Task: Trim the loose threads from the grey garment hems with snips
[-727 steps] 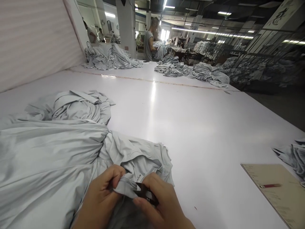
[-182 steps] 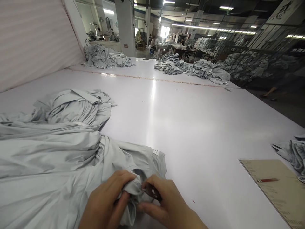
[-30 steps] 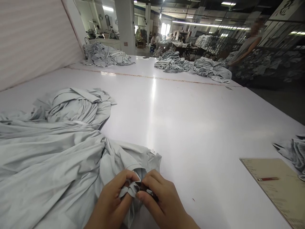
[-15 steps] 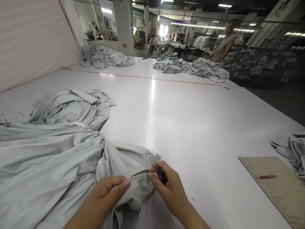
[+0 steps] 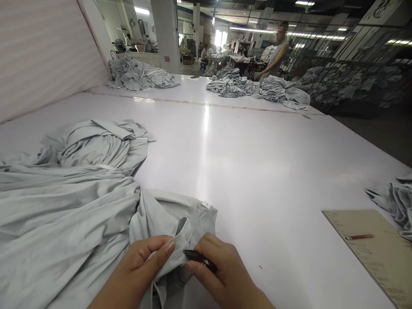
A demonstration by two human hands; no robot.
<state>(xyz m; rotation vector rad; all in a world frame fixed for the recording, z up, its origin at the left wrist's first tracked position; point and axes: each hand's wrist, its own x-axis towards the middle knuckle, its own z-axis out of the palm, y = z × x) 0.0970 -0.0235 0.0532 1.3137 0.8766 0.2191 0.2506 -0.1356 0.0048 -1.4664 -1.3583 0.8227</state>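
Note:
Light grey cloth with a small white label lies at the near left of the pale table. My left hand pinches a fold of its edge between thumb and fingers. Just to the right, my right hand is closed around a small dark tool, perhaps thread snips, whose tip points left at the pinched fold. Most of the tool's body is hidden in the palm.
More grey cloth is heaped on the left. At the right lie a brown sheet with a red pen and a grey bundle. Cloth piles line the far side, where a person stands.
My right hand has moved slightly down and left, and the dark tool now points left. The cloth edge by my left hand has folded upward. The person in the back has moved left.

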